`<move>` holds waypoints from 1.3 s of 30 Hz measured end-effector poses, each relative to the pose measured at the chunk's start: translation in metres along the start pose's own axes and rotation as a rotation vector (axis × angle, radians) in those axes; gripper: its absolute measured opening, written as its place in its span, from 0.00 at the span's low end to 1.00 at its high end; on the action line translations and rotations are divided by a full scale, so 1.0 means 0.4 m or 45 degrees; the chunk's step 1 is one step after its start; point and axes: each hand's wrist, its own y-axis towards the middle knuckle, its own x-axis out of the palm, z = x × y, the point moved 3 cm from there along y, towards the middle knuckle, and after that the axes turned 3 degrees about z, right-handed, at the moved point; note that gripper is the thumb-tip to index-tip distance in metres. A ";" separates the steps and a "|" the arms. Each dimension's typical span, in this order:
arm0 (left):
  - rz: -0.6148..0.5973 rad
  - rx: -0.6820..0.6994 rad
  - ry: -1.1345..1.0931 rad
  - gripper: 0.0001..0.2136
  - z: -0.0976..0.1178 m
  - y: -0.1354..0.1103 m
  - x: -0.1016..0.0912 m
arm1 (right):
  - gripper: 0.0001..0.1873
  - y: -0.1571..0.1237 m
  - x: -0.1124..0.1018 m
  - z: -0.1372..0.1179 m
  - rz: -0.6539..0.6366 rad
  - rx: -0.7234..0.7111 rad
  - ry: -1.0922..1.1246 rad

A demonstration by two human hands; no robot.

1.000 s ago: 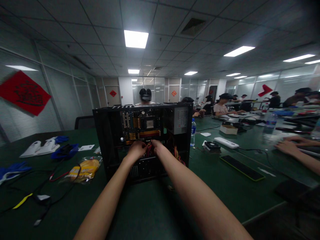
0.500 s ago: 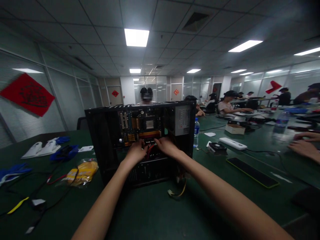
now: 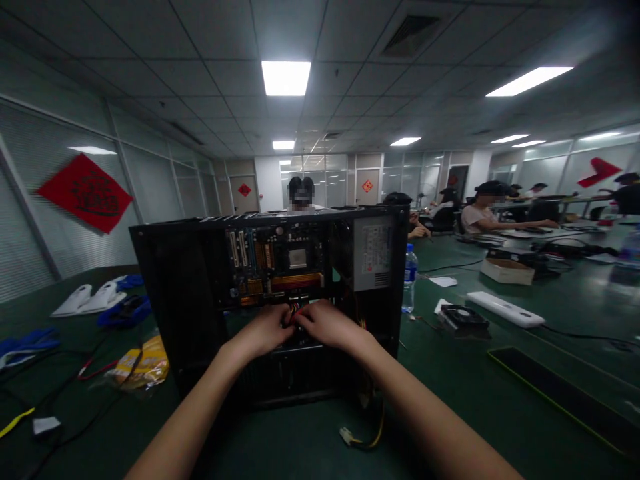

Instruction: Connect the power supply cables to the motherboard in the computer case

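An open black computer case point(image 3: 165, 293) stands on the green table in front of me, with its inside facing me. A motherboard point(image 3: 280, 248) with orange slots sits in it, and a silver power supply point(image 3: 373, 257) is at the upper right. My left hand point(image 3: 267, 328) and my right hand point(image 3: 327, 324) meet low in the case, just below the motherboard. Both have their fingers closed on a bundle of red and coloured cables point(image 3: 296, 312); the far ends are hidden. A loose power connector point(image 3: 347, 437) on yellow and black wires hangs onto the table below.
At left lie white and blue gloves point(image 3: 95, 299), a yellow packet point(image 3: 145, 363) and loose cords. To the right are a water bottle point(image 3: 409, 277), a cooling fan point(image 3: 464, 320), a white power strip point(image 3: 505, 309) and a long dark strip point(image 3: 560, 397). Other people sit beyond.
My hands have drawn closer together and lower, away from the motherboard's lower edge, with the cables between them. The case now looks larger and nearer, and the view has shifted slightly.
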 end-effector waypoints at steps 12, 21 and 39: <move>-0.018 0.029 0.134 0.02 0.010 -0.004 0.002 | 0.17 0.006 0.010 0.004 -0.069 -0.017 -0.041; 0.126 -0.096 0.317 0.08 0.034 -0.017 -0.018 | 0.22 0.006 0.011 0.004 -0.055 0.116 -0.131; 0.170 -0.036 0.155 0.10 0.036 -0.022 -0.022 | 0.23 0.014 0.015 0.012 -0.359 0.241 -0.341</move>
